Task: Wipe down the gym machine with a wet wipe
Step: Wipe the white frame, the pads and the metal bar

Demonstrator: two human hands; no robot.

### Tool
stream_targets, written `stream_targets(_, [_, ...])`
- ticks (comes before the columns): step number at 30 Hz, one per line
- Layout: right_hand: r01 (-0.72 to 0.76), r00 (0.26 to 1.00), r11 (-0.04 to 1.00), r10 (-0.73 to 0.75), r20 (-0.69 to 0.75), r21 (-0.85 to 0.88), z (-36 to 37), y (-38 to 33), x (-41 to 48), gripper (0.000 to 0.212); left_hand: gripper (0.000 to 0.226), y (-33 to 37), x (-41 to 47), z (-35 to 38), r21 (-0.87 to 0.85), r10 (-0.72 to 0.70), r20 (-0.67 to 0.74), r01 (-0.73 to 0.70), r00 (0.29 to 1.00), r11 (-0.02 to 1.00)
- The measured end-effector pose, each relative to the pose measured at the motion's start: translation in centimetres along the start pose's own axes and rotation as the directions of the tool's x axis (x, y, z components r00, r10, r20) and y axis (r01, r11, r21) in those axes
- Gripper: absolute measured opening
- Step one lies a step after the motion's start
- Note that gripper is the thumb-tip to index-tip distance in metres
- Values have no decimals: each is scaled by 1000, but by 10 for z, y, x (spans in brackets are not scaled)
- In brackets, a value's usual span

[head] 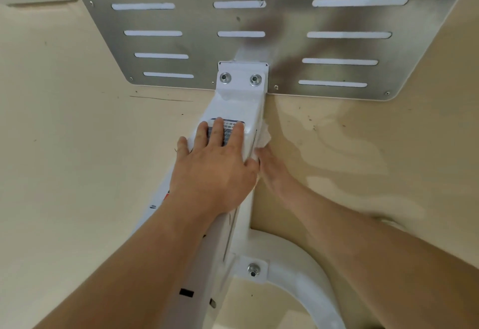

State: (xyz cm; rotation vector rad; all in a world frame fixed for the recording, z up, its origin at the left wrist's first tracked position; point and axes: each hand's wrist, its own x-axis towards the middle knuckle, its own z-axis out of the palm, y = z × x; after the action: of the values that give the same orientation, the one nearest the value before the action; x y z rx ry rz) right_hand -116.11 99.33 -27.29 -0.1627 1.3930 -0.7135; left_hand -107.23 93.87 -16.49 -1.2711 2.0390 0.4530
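A white metal beam of the gym machine (239,107) runs from the bottom centre up to a slotted metal footplate (197,18), bolted on with two bolts. My left hand (215,165) lies flat on top of the beam, fingers straight over a printed label. My right hand (272,168) is against the beam's right side and presses a white wet wipe (264,137) to it. The fingers of that hand are mostly hidden behind the beam and the wipe.
A curved white tube (311,287) branches off the beam at the lower right, fixed with a bolt (253,269). Beige floor (77,147) lies all around, with wet streaks (337,147) on the right and small dark marks.
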Motion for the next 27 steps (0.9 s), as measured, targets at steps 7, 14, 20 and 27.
stream_targets(7, [-44, 957, 822, 198, 213, -568, 10, 111, -48, 23, 64, 1, 2, -4, -21, -7, 22, 7, 1000, 1000])
stream_targets(14, [54, 942, 742, 184, 280, -668, 13, 114, -54, 70, 62, 3, 2, -7, -9, -6, 19, 6, 1000, 1000])
stream_targets(20, [295, 955, 667, -214, 203, -684, 23, 75, -15, 84, 63, 4, 4, -6, -3, -8, 31, 8, 999, 1000])
stream_targets(27, [371, 915, 187, -240, 324, -910, -5, 130, -44, 66, 62, 3, 5, -5, 0, 4, 12, -4, 1000, 1000])
